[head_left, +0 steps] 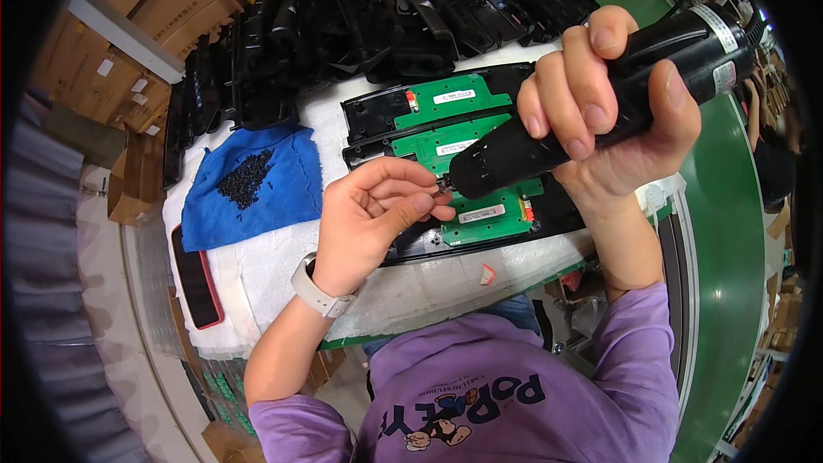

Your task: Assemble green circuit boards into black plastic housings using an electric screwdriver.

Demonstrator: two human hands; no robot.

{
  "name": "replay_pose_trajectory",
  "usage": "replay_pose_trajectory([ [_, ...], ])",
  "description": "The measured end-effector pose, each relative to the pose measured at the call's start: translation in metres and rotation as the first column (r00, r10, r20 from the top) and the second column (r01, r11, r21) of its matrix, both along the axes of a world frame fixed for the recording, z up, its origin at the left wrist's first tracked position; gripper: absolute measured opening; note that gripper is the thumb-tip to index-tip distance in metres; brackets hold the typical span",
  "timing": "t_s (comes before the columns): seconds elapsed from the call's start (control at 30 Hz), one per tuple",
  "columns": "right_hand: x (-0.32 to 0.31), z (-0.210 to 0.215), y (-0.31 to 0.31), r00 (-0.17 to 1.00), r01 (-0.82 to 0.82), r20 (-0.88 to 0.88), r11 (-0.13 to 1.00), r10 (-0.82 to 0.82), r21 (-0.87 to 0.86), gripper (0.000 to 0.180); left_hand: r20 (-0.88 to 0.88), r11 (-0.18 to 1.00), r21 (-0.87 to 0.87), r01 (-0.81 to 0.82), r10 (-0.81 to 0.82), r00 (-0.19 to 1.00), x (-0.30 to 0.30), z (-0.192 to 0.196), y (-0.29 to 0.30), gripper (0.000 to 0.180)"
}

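Note:
My right hand [613,116] is wrapped around a black electric screwdriver [506,159], whose nose points left and down. At that tip, my left hand [364,214] pinches with thumb and fingers; whatever lies between them is too small to make out. Beneath the tool lie black plastic panels fitted with green circuit boards: a near board [506,227], a middle board [420,146] partly covered by the screwdriver, and a far board [471,107]. Left of my left hand, a blue cloth [291,163] carries a heap of small black screws [246,180].
Many black plastic housings [360,17] are stacked along the far side of the white-covered table [437,296]. A phone [197,287] with a red edge lies at the left. A small red-and-white scrap [488,274] sits near the front edge. Cardboard boxes [94,77] stand beyond.

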State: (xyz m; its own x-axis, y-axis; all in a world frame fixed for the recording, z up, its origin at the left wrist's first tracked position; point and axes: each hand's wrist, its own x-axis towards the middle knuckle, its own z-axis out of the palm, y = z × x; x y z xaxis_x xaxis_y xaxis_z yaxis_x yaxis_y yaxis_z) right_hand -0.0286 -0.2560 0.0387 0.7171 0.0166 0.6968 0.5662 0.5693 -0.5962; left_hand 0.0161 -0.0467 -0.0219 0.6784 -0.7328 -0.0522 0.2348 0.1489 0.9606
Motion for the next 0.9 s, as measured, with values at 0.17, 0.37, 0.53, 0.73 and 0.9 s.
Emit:
replay_pose_trajectory([
  [0.17,-0.003,-0.002,0.005,0.995,0.084,-0.056,0.995,-0.081,0.052,0.034,0.01,1.0,-0.001,0.018,-0.018,1.0,0.001,-0.001,0.001,0.017],
  [0.37,-0.005,-0.001,0.006,0.991,0.13,-0.035,0.987,-0.127,0.093,0.035,-0.083,0.998,-0.034,0.049,-0.051,0.995,0.005,-0.004,0.003,0.016],
  [0.53,-0.006,-0.002,0.006,0.994,0.11,0.008,0.992,-0.111,0.061,0.035,-0.136,0.996,-0.069,0.053,-0.062,0.989,0.007,-0.004,0.003,0.016],
  [0.73,-0.009,0.0,0.008,0.994,0.109,0.022,0.993,-0.11,0.044,0.035,-0.193,0.994,-0.089,0.063,-0.079,0.978,0.007,-0.005,0.005,0.017],
  [0.9,-0.011,-0.002,0.013,0.991,0.099,0.097,0.995,-0.098,-0.008,0.038,-0.306,0.982,-0.158,0.099,-0.144,0.941,0.008,-0.009,0.007,0.017],
])
